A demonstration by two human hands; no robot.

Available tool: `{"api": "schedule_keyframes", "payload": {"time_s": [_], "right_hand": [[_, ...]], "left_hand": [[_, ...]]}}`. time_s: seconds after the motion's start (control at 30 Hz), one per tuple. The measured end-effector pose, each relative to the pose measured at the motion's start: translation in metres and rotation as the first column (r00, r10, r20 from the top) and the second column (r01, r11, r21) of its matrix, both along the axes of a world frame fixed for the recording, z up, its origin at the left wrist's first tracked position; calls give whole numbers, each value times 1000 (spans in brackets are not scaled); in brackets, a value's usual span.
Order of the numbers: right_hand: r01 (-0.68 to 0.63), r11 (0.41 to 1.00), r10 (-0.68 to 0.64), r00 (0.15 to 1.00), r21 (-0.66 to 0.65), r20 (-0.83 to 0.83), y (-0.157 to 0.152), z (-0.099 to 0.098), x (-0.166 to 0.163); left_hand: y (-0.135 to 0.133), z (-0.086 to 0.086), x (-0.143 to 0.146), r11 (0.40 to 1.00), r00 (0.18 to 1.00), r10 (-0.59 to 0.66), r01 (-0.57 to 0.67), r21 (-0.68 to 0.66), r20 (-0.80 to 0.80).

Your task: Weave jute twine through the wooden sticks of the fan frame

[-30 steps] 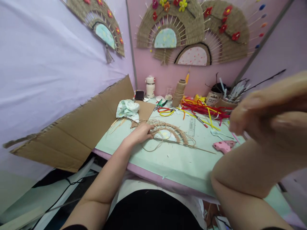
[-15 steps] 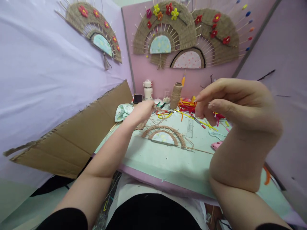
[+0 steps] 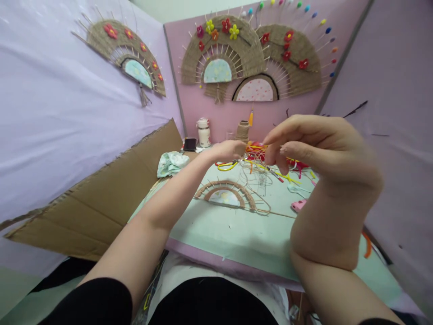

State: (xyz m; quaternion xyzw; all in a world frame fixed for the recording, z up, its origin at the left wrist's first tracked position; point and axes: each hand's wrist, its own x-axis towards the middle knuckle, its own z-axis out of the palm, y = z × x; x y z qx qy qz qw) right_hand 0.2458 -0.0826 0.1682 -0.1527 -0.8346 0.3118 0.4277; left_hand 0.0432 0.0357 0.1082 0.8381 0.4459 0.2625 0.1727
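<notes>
My left hand (image 3: 230, 150) reaches across the table with its fingers closed on jute twine (image 3: 253, 176). Loose loops of this twine hang and tangle to the right of the fingers. My right hand (image 3: 324, 146) is raised closer to the camera, its fingers curled towards the thumb; whatever they pinch is too thin to make out. Below and between the hands lies a small half-round fan (image 3: 225, 197) with a pale patterned centre, thin spokes and woven brown bands. A twine end trails from its right side.
Behind the hands stand a twine cone (image 3: 242, 131), a white bottle (image 3: 203, 133) and a phone (image 3: 190, 144). Yellow-handled scissors (image 3: 227, 166), a clear ruler (image 3: 262, 184) and a pink tool (image 3: 298, 206) lie about. Cardboard (image 3: 91, 194) leans left; finished fans (image 3: 248, 54) hang behind.
My left hand has moved right, towards my right hand, and the twine loops now spread over the scissors and ruler. My right hand keeps its curled pose. The camera view has shifted slightly.
</notes>
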Motion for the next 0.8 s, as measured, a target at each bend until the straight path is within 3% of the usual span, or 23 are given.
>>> {"api": "schedule_keyframes", "payload": {"time_s": [0.07, 0.13, 0.2, 0.3, 0.37, 0.43, 0.53, 0.6, 0.7, 0.8], "right_hand": [[-14, 999, 17, 996, -34, 82, 4, 0, 0], [-14, 998, 24, 983, -56, 183, 12, -2, -4], [6, 998, 13, 957, -65, 291, 25, -5, -12], [47, 995, 0, 882, -89, 471, 49, -16, -32], [55, 991, 23, 818, -118, 575, 68, -29, -48], [78, 984, 44, 764, -160, 643, 87, -47, -65], [182, 954, 46, 697, -238, 716, 110, -80, -89], [236, 935, 75, 595, -263, 800, 121, -102, -103], [271, 911, 131, 523, -310, 842, 130, -126, -118], [285, 900, 143, 520, -329, 842, 133, -136, -123]], "left_hand": [[-24, -12, -16, 995, 999, 33, -29, -100, 37], [-54, -30, -32, 958, 977, 115, -60, -282, 181], [-87, -51, -44, 868, 915, 214, -17, -496, 342], [-133, -81, -52, 716, 777, 424, 27, -698, 465], [-153, -95, -51, 608, 596, 587, 122, -785, 548], [-165, -104, -48, 510, 403, 701, 292, -809, 588], [-167, -112, -43, 516, 57, 805, 424, -744, 590], [-164, -116, -40, 514, -89, 836, 474, -715, 542], [-159, -118, -36, 484, -155, 863, 528, -698, 481], [-155, -114, -31, 458, -133, 874, 541, -705, 467]]}}
